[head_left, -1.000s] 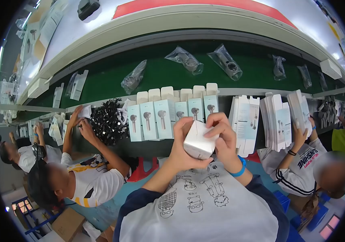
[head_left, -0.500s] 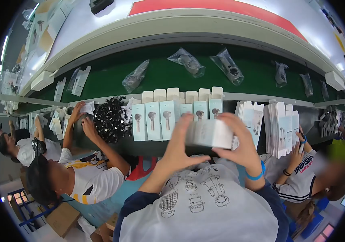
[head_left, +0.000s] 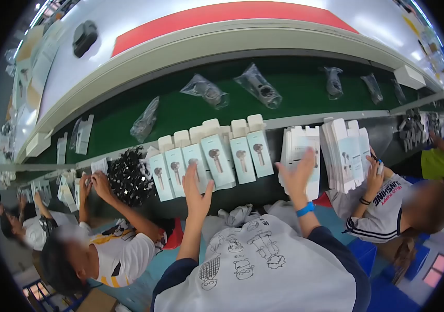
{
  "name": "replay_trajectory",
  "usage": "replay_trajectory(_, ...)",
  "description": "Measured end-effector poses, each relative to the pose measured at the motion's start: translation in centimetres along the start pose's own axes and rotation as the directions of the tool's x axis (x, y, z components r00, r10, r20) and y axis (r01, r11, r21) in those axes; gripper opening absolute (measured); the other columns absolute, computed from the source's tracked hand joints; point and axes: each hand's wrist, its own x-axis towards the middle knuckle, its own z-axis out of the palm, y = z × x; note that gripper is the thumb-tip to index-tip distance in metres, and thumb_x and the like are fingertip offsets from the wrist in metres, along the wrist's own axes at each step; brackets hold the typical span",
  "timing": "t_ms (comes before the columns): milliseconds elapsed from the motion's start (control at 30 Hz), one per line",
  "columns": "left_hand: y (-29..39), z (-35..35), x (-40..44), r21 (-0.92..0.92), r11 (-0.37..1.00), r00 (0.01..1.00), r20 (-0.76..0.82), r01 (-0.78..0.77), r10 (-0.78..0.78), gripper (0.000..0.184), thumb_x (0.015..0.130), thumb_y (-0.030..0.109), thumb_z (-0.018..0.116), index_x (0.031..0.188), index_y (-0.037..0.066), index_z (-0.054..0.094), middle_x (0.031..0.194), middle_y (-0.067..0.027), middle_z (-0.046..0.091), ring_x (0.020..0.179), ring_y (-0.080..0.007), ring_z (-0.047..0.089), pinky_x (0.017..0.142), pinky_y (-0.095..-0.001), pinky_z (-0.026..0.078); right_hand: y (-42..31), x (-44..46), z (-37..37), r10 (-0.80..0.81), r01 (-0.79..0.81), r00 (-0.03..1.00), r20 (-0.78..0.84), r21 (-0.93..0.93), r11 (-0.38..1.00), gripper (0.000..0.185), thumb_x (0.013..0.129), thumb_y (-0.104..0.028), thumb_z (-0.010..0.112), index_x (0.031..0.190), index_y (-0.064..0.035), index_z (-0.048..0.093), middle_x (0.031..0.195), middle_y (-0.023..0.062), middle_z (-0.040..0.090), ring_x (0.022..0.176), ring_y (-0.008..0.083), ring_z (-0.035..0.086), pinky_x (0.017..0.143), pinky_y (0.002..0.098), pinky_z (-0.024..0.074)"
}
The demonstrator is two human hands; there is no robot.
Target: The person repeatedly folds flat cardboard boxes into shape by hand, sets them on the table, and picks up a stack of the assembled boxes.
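My left hand [head_left: 197, 195] is held before a row of upright light-blue and white boxes [head_left: 215, 161], fingers spread, with nothing in it. Their top flaps stand up, and each front carries a printed picture of a small device. One box in the middle juts forward, overlapping its neighbours. Over at the right, my right hand [head_left: 299, 176] has its fingers apart against the front of a stack of flattened cartons [head_left: 289, 148]. Whether it presses on the top carton or only hovers is unclear.
A green conveyor belt [head_left: 172, 117] behind the boxes carries several items in clear bags [head_left: 258, 86]. Left of the row lies a heap of black parts [head_left: 129, 177]. More flat cartons [head_left: 344, 156] stand at right. Co-workers sit on both sides, hands [head_left: 97, 184] busy.
The white box between my hands has left them, and a box now juts out of the row. My hands have moved apart, the right one to the flat cartons. The view has turned.
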Motion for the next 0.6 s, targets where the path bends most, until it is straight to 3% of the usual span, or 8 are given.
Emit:
replay_trajectory(33, 0.2, 0.3, -0.1, -0.034, 0.999, 0.999, -0.017, 0.028, -0.028, 0.06, 0.083, 0.014, 0.066, 0.136, 0.001, 0.038, 0.139, -0.0211, 0.041, 0.129, -0.0386, 0.038, 0.111, -0.0486, 0.022, 3.3, 0.1, -0.9, 0.088, -0.1, 0.992, -0.095, -0.129, 0.987, 0.087, 0.072, -0.03, 0.077, 0.139, 0.0032, 0.034, 0.144, 0.0264, 0.032, 0.134, 0.0431, 0.027, 0.108, 0.0507, 0.0272)
replay_trajectory(100, 1.3, 0.7, 0.3, -0.032, 0.999, 1.0, -0.021, 0.005, -0.005, 0.059, 0.082, 0.008, 0.065, 0.134, 0.0, 0.039, 0.135, -0.0187, 0.044, 0.128, -0.0344, 0.04, 0.108, -0.04, 0.03, 6.7, -0.8, -2.7, 0.305, -0.293, 0.952, -0.005, -0.296, 0.909, 0.076, 0.073, -0.027, 0.077, 0.133, 0.0036, 0.042, 0.139, 0.0272, 0.037, 0.129, 0.0447, 0.032, 0.105, 0.0513, 0.0297)
replay_trajectory(133, 1.9, 1.3, 0.6, -0.058, 0.998, 1.0, -0.013, -0.01, 0.01, 0.058, 0.082, 0.008, 0.066, 0.134, 0.0, 0.04, 0.136, -0.0185, 0.044, 0.128, -0.0339, 0.04, 0.108, -0.0399, 0.03, 8.4, -1.5, -3.1, 0.168, -0.17, 0.985, -0.033, -0.25, 0.953, 0.066, 0.074, -0.025, 0.077, 0.126, 0.0042, 0.048, 0.135, 0.0274, 0.04, 0.126, 0.0455, 0.036, 0.103, 0.0513, 0.0311)
replay_trajectory(267, 5.1, 4.6, 1.7, -0.159, 0.986, 0.996, 0.067, -0.041, 0.052, 0.059, 0.081, 0.009, 0.067, 0.132, 0.0, 0.04, 0.135, -0.0194, 0.043, 0.128, -0.035, 0.04, 0.107, -0.0405, 0.032, 4.2, 0.1, -5.4, 0.151, -0.15, 0.978, -0.143, 0.019, 0.989, 0.067, 0.075, -0.026, 0.075, 0.127, 0.0033, 0.046, 0.131, 0.0243, 0.045, 0.124, 0.0454, 0.036, 0.101, 0.0507, 0.0328)
replay_trajectory(367, 6.5, 6.2, 2.8, -0.161, 0.978, 0.978, 0.139, -0.131, 0.154, 0.059, 0.08, 0.01, 0.067, 0.132, 0.0, 0.04, 0.135, -0.0204, 0.043, 0.127, -0.0368, 0.04, 0.106, -0.0417, 0.032, 7.7, 0.1, -4.7, 0.32, -0.308, 0.931, -0.175, 0.095, 0.947, 0.069, 0.073, -0.027, 0.076, 0.128, 0.0025, 0.046, 0.127, 0.0239, 0.049, 0.122, 0.0435, 0.039, 0.099, 0.05, 0.034)
replay_trajectory(433, 7.2, 6.2, 2.8, -0.189, 0.972, 0.973, 0.153, -0.14, 0.17, 0.058, 0.08, 0.01, 0.067, 0.132, 0.001, 0.041, 0.134, -0.0213, 0.043, 0.127, -0.0383, 0.04, 0.106, -0.0426, 0.033, 8.7, 0.3, -5.3, 0.262, -0.23, 0.962, 0.074, -0.29, 0.929, 0.075, 0.071, -0.03, 0.079, 0.129, 0.0035, 0.044, 0.12, 0.0232, 0.053, 0.118, 0.0408, 0.044, 0.097, 0.0484, 0.0357)
replay_trajectory(567, 6.8, 5.9, 2.3, -0.19, 0.973, 0.976, 0.149, -0.128, 0.157, 0.056, 0.077, 0.009, 0.068, 0.127, 0.0, 0.044, 0.13, -0.0212, 0.045, 0.123, -0.0393, 0.042, 0.104, -0.0434, 0.035, 9.5, -0.2, -6.1, 0.315, -0.273, 0.943, 0.104, -0.294, 0.916, 0.077, 0.067, -0.034, 0.082, 0.124, 0.004, 0.048, 0.116, 0.0237, 0.053, 0.114, 0.0425, 0.044, 0.095, 0.0491, 0.0361)
replay_trajectory(600, 7.0, 6.6, 2.0, -0.174, 0.977, 0.977, 0.151, -0.121, 0.148, 0.055, 0.078, 0.01, 0.068, 0.126, 0.0, 0.044, 0.129, -0.0211, 0.046, 0.123, -0.0392, 0.043, 0.104, -0.0434, 0.035, 11.6, -0.5, -5.5, 0.377, -0.364, 0.909, 0.18, -0.102, 0.926, 0.074, 0.066, -0.035, 0.083, 0.119, 0.0038, 0.051, 0.115, 0.0243, 0.053, 0.113, 0.043, 0.045, 0.095, 0.0498, 0.0365)
